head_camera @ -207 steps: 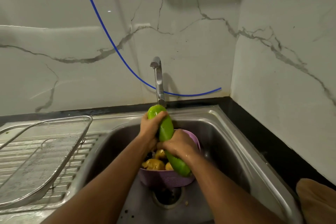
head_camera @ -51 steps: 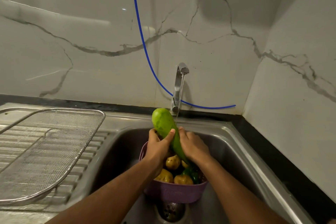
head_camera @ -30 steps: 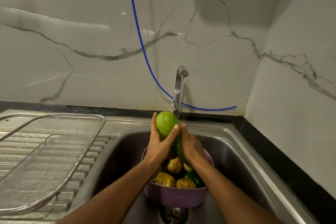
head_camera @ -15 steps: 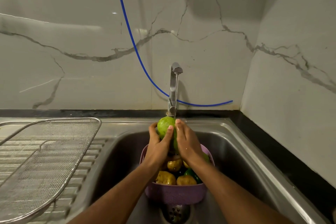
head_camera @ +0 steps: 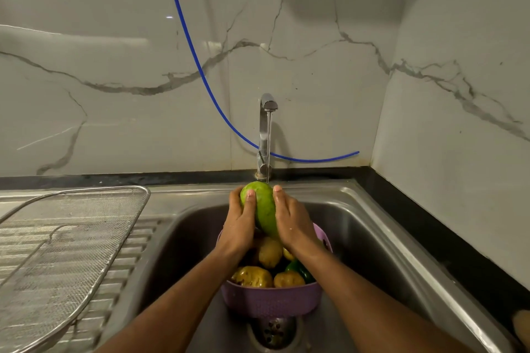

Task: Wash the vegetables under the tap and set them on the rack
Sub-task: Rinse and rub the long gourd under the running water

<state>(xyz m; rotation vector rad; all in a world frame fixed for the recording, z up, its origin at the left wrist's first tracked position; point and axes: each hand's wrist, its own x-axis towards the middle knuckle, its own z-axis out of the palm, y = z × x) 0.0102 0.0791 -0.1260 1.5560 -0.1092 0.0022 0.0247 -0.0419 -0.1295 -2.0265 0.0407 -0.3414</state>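
Note:
A long light-green gourd [head_camera: 264, 208] is held tilted under the tap [head_camera: 265, 135], whose thin stream of water lands on its top end. My left hand [head_camera: 240, 221] grips its left side with the thumb across the front. My right hand [head_camera: 290, 221] holds its right side, fingers pointing up along it. Below them a purple colander [head_camera: 269, 299] stands in the steel sink [head_camera: 370, 241], holding potatoes [head_camera: 252, 276] and a green pepper [head_camera: 301, 271]. The wire mesh rack [head_camera: 57, 252] lies on the drainboard at the left with nothing on it.
A blue hose [head_camera: 200, 71] hangs down the marble wall and runs behind the tap. The sink drain [head_camera: 274, 331] sits just in front of the colander. A black counter strip [head_camera: 430, 241] runs along the right wall.
Both hands have slid along the gourd and turned it while it stays under the running water. The view has shifted a little; the colander and rack have not moved.

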